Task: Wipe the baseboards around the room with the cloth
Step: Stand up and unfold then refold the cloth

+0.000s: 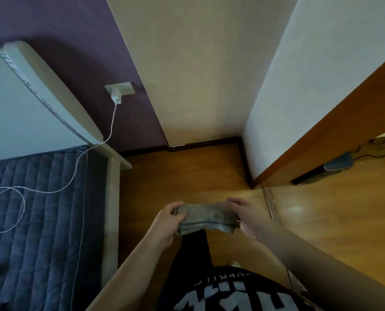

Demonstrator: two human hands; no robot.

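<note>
Both hands grip a folded grey cloth (206,217) and hold it in the air above the wooden floor (321,209), in front of the person's body. The left hand (168,223) is curled around the cloth's left end, thumb on top and fingers tucked beneath. The right hand (245,217) holds the right end more loosely, its fingers partly spread over the top edge and its thumb below. The cloth's long axis runs left to right between the two hands, roughly level, and a thin dark stripe runs along its length near the lower edge.

White block lettering shows on the person's black shirt (238,295), but it is seen upside down and cut off, so it cannot be read.

Ahead, a dark baseboard (209,143) runs along the foot of the cream wall (198,75) and turns the corner toward an open wooden door (335,131) on the right. To the left stands a bed (41,221) with a quilted blue cover. A white charger (116,96) is plugged into a wall socket (124,87) on the purple wall, and its cable (79,167) trails down and loops across the bed.
</note>
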